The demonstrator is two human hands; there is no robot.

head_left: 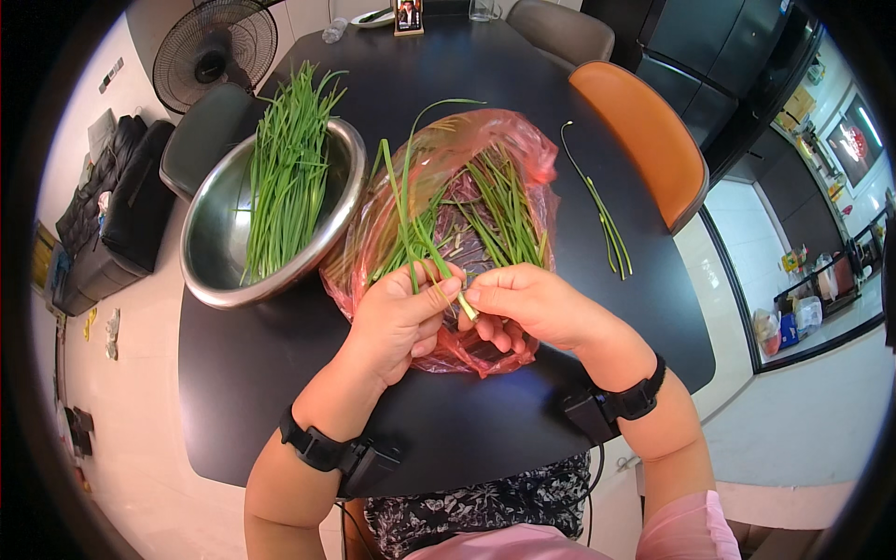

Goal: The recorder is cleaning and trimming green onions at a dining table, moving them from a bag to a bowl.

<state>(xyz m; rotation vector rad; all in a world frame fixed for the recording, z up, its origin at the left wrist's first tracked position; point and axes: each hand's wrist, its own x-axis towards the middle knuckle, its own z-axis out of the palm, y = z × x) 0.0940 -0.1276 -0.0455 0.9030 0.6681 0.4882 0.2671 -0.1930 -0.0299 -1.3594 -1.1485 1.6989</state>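
Between thumb and fingers, my left hand holds a few green garlic chives, their pale cut ends pointing towards me. My right hand pinches at those pale ends, close beside my left fingertips. Both hands are over the near part of an open red plastic bag. Inside the bag lie more chives in two loose heaps, with short stem scraps between them. To the left, a stainless steel bowl holds a thick bundle of long chives, which rises over its far rim.
A few thin stalks, one with a bud, lie on the dark table right of the bag. An orange chair and grey chairs stand around it. At the far end are a propped phone, a plate and a glass.
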